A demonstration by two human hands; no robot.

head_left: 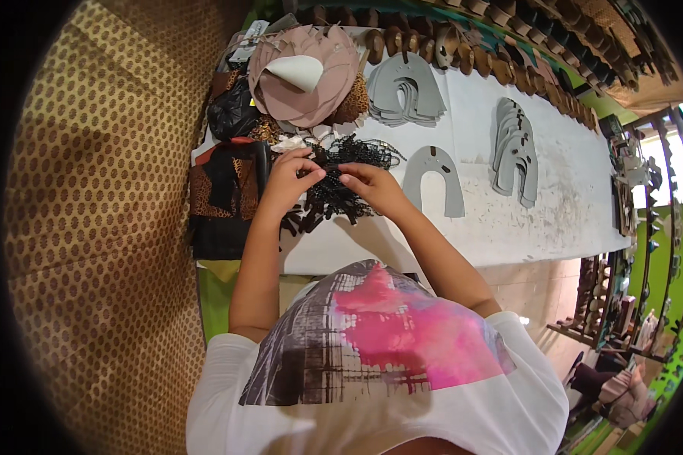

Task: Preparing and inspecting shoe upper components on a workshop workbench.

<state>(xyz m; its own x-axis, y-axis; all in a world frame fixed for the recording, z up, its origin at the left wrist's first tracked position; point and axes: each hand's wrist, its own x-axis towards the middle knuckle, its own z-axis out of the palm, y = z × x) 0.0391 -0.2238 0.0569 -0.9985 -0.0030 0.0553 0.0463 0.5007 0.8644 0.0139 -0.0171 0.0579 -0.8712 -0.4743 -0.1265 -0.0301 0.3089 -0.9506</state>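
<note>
While both hands pinch tangled black beaded trim [341,178], left hand [287,182] at 9 o'clock, right hand [376,188] at 3: untangling unfinished; grey U-shaped cutout [432,182] bare.

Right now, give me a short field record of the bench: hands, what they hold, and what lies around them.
left hand: pinching the black beaded trim
right hand: pinching the same trim, fingers closed on it
surface: white worktable
right of hands: single grey horseshoe-shaped cutout
farther right: stack of grey cutouts
behind hands: pile of pinkish-brown cutouts
</note>
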